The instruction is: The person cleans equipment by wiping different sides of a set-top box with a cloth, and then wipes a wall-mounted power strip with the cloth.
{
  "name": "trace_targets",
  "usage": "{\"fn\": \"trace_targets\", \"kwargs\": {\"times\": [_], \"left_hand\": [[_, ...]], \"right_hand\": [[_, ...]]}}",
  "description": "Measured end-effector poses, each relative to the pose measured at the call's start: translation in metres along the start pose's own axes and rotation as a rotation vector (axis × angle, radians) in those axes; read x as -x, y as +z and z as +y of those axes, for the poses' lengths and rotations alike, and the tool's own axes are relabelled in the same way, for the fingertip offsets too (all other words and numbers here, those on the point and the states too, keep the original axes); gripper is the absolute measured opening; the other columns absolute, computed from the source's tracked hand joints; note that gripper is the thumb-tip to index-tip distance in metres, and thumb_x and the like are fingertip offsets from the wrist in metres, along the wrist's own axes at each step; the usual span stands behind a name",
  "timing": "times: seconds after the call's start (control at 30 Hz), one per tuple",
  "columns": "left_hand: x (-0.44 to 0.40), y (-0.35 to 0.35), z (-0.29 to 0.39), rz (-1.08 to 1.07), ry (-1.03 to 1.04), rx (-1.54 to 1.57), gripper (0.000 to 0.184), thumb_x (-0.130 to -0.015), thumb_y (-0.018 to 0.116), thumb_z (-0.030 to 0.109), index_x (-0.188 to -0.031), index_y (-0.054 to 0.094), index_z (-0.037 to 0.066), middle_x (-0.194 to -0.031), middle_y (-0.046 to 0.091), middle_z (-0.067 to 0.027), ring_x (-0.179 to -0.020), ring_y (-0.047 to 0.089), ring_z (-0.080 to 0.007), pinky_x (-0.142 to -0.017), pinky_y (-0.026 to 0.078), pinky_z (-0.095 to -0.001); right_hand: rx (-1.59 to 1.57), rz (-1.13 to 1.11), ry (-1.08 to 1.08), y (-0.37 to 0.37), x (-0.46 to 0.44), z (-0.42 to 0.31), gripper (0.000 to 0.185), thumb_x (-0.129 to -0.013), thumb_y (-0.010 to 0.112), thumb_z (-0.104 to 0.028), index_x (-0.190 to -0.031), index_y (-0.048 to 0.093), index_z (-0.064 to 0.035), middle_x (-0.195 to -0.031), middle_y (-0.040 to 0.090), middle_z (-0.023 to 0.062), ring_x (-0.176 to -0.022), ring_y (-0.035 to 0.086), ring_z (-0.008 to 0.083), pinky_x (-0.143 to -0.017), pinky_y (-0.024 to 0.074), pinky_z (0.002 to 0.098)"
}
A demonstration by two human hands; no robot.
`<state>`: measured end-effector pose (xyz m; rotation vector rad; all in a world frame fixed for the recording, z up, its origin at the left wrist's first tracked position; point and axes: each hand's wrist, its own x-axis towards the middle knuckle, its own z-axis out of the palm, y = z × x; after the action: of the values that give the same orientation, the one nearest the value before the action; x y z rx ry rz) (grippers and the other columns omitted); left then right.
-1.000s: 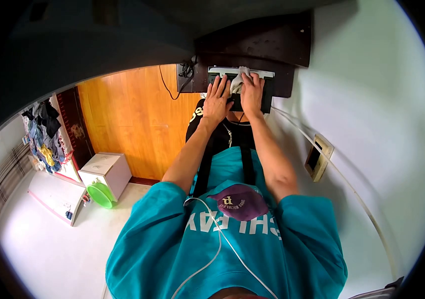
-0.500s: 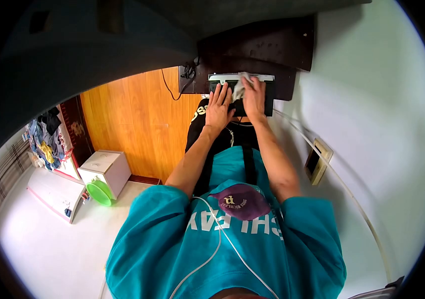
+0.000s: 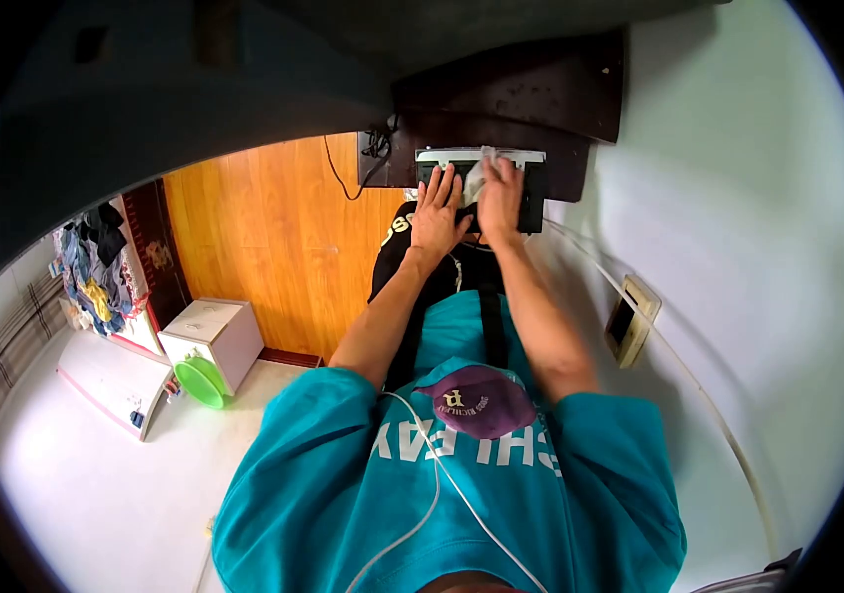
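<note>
A flat black box-shaped device (image 3: 533, 206) with a silver edge along its far side lies in front of me; its exact kind cannot be made out. My left hand (image 3: 436, 215) rests on its left part, fingers stretched out and slightly spread. In my right hand (image 3: 501, 203) is a crumpled whitish cloth or tissue (image 3: 475, 180), pressed against the middle of the device. Part of the cloth is hidden under the fingers.
Behind the device is dark wooden furniture (image 3: 511, 94), with a black cable (image 3: 376, 143) at its left. A large dark panel (image 3: 194, 128) hangs over the upper left. To the right stand a pale wall (image 3: 738, 247) and a socket box (image 3: 632, 321). A green basin (image 3: 200, 382) sits lower left.
My right hand has slid slightly left and nearer to me with the cloth across the device. My left hand stays nearly where it was.
</note>
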<state>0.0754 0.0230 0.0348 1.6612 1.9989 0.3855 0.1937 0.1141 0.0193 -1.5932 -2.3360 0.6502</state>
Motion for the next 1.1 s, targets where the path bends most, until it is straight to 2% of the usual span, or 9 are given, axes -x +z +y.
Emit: {"fn": "trace_targets", "kwargs": {"times": [0.07, 0.27, 0.3, 0.43, 0.63, 0.73, 0.87, 1.0, 1.1], "left_hand": [[0.000, 0.007, -0.008, -0.008, 0.013, -0.036, 0.065, -0.085, 0.076, 0.027, -0.142, 0.058, 0.001, -0.169, 0.029, -0.0157, -0.157, 0.025, -0.0387, -0.124, 0.029, -0.0573], [0.000, 0.001, -0.007, -0.024, 0.019, -0.005, 0.078, -0.088, 0.076, 0.031, -0.153, 0.046, 0.003, -0.168, 0.031, -0.0144, -0.157, 0.025, -0.0363, -0.125, 0.027, -0.0550], [0.002, 0.002, -0.007, -0.023, 0.015, 0.000, 0.077, -0.088, 0.076, 0.031, -0.153, 0.047, 0.003, -0.168, 0.031, -0.0144, -0.157, 0.025, -0.0361, -0.125, 0.027, -0.0549], [0.000, -0.001, -0.011, -0.055, 0.020, -0.014, 0.072, -0.087, 0.075, 0.028, -0.150, 0.051, 0.002, -0.168, 0.032, -0.0138, -0.157, 0.026, -0.0348, -0.125, 0.029, -0.0545], [-0.002, -0.004, -0.013, 0.009, 0.061, 0.037, 0.071, -0.087, 0.075, 0.026, -0.150, 0.051, 0.003, -0.168, 0.033, -0.0115, -0.156, 0.028, -0.0345, -0.124, 0.031, -0.0543], [0.001, 0.002, -0.010, 0.015, 0.035, 0.021, 0.070, -0.088, 0.075, 0.027, -0.149, 0.052, 0.003, -0.168, 0.033, -0.0126, -0.156, 0.028, -0.0348, -0.124, 0.030, -0.0556], [-0.001, -0.006, -0.013, -0.047, 0.031, -0.011, 0.069, -0.088, 0.075, 0.026, -0.149, 0.052, 0.003, -0.168, 0.033, -0.0129, -0.156, 0.028, -0.0351, -0.123, 0.032, -0.0557], [0.000, 0.001, -0.013, 0.014, 0.047, 0.022, 0.070, -0.088, 0.075, 0.027, -0.150, 0.051, 0.004, -0.167, 0.034, -0.0136, -0.156, 0.028, -0.0352, -0.123, 0.033, -0.0557], [0.002, 0.005, -0.011, 0.031, 0.032, 0.022, 0.071, -0.089, 0.075, 0.028, -0.151, 0.051, 0.004, -0.167, 0.034, -0.0135, -0.156, 0.028, -0.0352, -0.123, 0.033, -0.0555]], "right_hand": [[-0.114, -0.079, -0.132, 0.010, 0.002, -0.018, 0.047, -0.091, 0.055, -0.001, -0.137, 0.064, -0.0063, -0.131, 0.057, 0.0133, -0.116, 0.054, 0.0377, -0.103, 0.0476, 0.0447], [-0.014, -0.057, -0.019, -0.020, 0.003, 0.019, 0.045, -0.092, 0.057, -0.001, -0.135, 0.066, -0.0083, -0.133, 0.056, 0.0119, -0.116, 0.055, 0.0367, -0.102, 0.0488, 0.0450], [-0.034, -0.025, -0.016, -0.019, 0.002, 0.015, 0.059, -0.080, 0.062, 0.011, -0.136, 0.066, -0.0060, -0.133, 0.057, 0.0131, -0.111, 0.054, 0.0380, -0.103, 0.0483, 0.0450], [-0.102, -0.058, -0.150, 0.011, -0.002, -0.015, 0.055, -0.083, 0.059, 0.009, -0.135, 0.067, -0.0061, -0.134, 0.058, 0.0143, -0.111, 0.055, 0.0391, -0.103, 0.0482, 0.0466], [-0.045, 0.000, -0.036, -0.020, -0.001, 0.017, 0.057, -0.081, 0.062, 0.009, -0.135, 0.068, -0.0084, -0.129, 0.059, 0.0122, -0.111, 0.055, 0.0381, -0.102, 0.0487, 0.0456], [-0.053, 0.037, 0.039, -0.004, 0.002, -0.003, 0.056, -0.082, 0.063, 0.008, -0.136, 0.067, -0.0064, -0.130, 0.059, 0.0113, -0.111, 0.055, 0.0369, -0.102, 0.0487, 0.0441], [-0.105, -0.042, -0.091, 0.013, 0.002, -0.016, 0.050, -0.089, 0.057, 0.002, -0.137, 0.066, -0.0081, -0.132, 0.059, 0.0116, -0.112, 0.055, 0.0365, -0.103, 0.0481, 0.0450], [-0.009, -0.017, -0.028, -0.025, -0.002, 0.021, 0.058, -0.079, 0.065, 0.008, -0.135, 0.067, -0.0072, -0.128, 0.059, 0.0126, -0.111, 0.055, 0.0371, -0.100, 0.0488, 0.0457], [-0.067, -0.006, -0.045, -0.004, -0.002, 0.009, 0.054, -0.081, 0.064, 0.007, -0.134, 0.067, -0.0037, -0.127, 0.059, 0.0131, -0.110, 0.056, 0.0372, -0.099, 0.0494, 0.0459]]}}
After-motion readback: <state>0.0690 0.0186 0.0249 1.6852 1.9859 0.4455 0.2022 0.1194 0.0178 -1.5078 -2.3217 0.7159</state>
